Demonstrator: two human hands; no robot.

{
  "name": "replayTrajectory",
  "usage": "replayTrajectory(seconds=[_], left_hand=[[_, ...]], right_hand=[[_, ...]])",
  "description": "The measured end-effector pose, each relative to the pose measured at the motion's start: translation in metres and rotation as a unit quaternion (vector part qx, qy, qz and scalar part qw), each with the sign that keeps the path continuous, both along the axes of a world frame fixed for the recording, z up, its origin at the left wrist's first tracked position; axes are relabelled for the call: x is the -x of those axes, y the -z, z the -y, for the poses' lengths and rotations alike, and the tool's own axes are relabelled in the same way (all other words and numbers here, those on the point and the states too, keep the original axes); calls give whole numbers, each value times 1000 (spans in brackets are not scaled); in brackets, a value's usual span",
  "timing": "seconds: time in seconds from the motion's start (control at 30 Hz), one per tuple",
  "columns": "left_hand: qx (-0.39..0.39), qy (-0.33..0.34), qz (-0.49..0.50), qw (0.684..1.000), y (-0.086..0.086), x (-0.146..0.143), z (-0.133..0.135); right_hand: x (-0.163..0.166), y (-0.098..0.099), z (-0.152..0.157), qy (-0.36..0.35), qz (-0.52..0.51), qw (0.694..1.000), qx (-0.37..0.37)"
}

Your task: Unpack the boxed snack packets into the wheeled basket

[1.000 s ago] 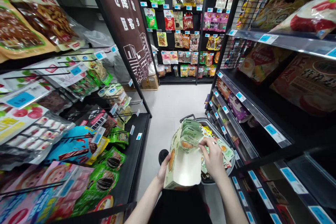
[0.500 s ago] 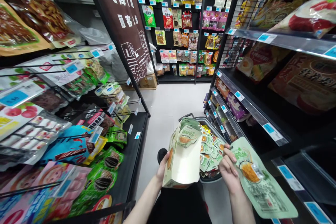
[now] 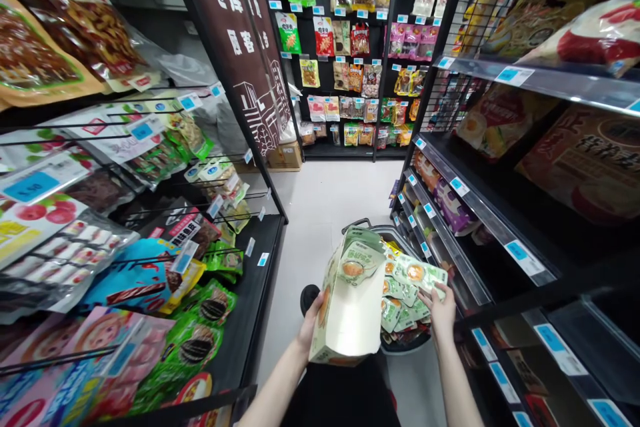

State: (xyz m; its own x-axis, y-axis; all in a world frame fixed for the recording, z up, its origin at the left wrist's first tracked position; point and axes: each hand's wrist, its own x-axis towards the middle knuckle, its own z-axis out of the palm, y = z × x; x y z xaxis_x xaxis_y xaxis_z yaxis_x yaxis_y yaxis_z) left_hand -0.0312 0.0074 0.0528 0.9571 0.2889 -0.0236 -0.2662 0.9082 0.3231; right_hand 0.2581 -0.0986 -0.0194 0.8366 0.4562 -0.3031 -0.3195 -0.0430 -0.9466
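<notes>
My left hand [image 3: 311,320] grips the left side of an open cardboard box [image 3: 354,317], pale inside with green printed walls. One or more green snack packets [image 3: 356,265] stand at the box's far end. To the right, my right hand [image 3: 439,307] is closed on the lower edge of a green snack pouch [image 3: 417,273], which is held over a dark shopping basket [image 3: 407,348]. Loose green packets [image 3: 396,312] fill much of that basket. The box partly hides the basket's left side.
Snack bags hang on a rack [image 3: 250,320] close on the left. Shelves with price tags [image 3: 523,255] run along the right. A back wall display [image 3: 345,153] holds many bags, and a cardboard carton [image 3: 285,156] sits on the floor [image 3: 320,200] beside it.
My right hand has swung the green pouch from out over the right shelves to above the basket, turning it to point up and left. My left hand and the box stay nearly still.
</notes>
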Motion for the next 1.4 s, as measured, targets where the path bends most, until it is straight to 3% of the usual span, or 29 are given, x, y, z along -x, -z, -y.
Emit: replayTrajectory(seconds=[0.1, 0.17, 0.33, 0.43, 0.53, 0.63, 0.73, 0.87, 1.0, 1.1, 1.2, 1.3, 1.33, 1.4], left_hand=[[-5, -4, -5, 1000, -1, 0, 1], [-6, -8, -2, 1000, -2, 1, 1], [-15, -9, -8, 1000, -2, 0, 0], [-17, -5, -19, 1000, -2, -2, -1], [-18, -7, -37, 999, -2, -2, -2], [-18, -10, -53, 998, 1, 0, -1], [-13, -19, -63, 998, 3, 2, 1], [-14, -25, -70, 997, 9, 4, 3], [-9, -26, -80, 996, 17, 7, 1], [-12, -32, -63, 997, 21, 8, -1], [-20, -24, -28, 999, 20, 7, -1], [-18, -15, -17, 1000, 15, 6, 0], [-16, -17, -21, 1000, 13, 6, 1], [-11, -20, -33, 999, 10, 6, 1]], right_hand=[[-2, 3, -39, -63, -4, 998, 24], [2, 6, -49, -97, -3, 994, 50], [29, 5, -26, -177, 21, 982, 70], [47, -17, -7, -186, 55, 981, 33], [61, -61, 2, -193, 132, 972, -3], [76, -111, 1, -229, 298, 926, -25], [93, -143, -10, -244, 441, 863, -24], [105, -150, -28, -200, 561, 803, 10], [103, -148, -35, -157, 603, 779, 64], [100, -152, -32, -201, 576, 791, 45], [95, -159, -24, -262, 490, 830, -49], [85, -166, -14, -248, 255, 906, -228], [80, -168, -11, -238, 152, 914, -292], [72, -171, -3, -220, -35, 898, -380]])
